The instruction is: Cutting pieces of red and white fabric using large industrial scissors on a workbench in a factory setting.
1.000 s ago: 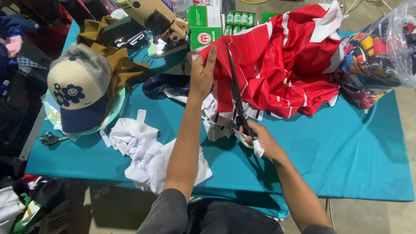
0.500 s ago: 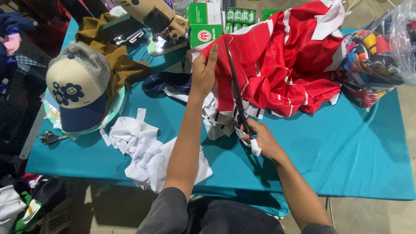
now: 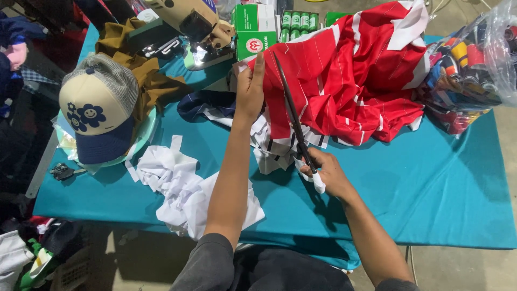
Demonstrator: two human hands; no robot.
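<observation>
Left hand [image 3: 249, 91] pinches red striped fabric [image 3: 344, 81] taut, right hand [image 3: 326, 172] grips scissors [image 3: 293, 116] at the table's [image 3: 431, 199] far edge. Cut mostly done, blades near the fabric's top; white scraps [image 3: 183, 188] piled near the front edge

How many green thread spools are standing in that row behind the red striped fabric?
4 green thread spools show, side by side at the table's far edge, right of the green and white boxes; the red striped fabric may hide more.
</observation>
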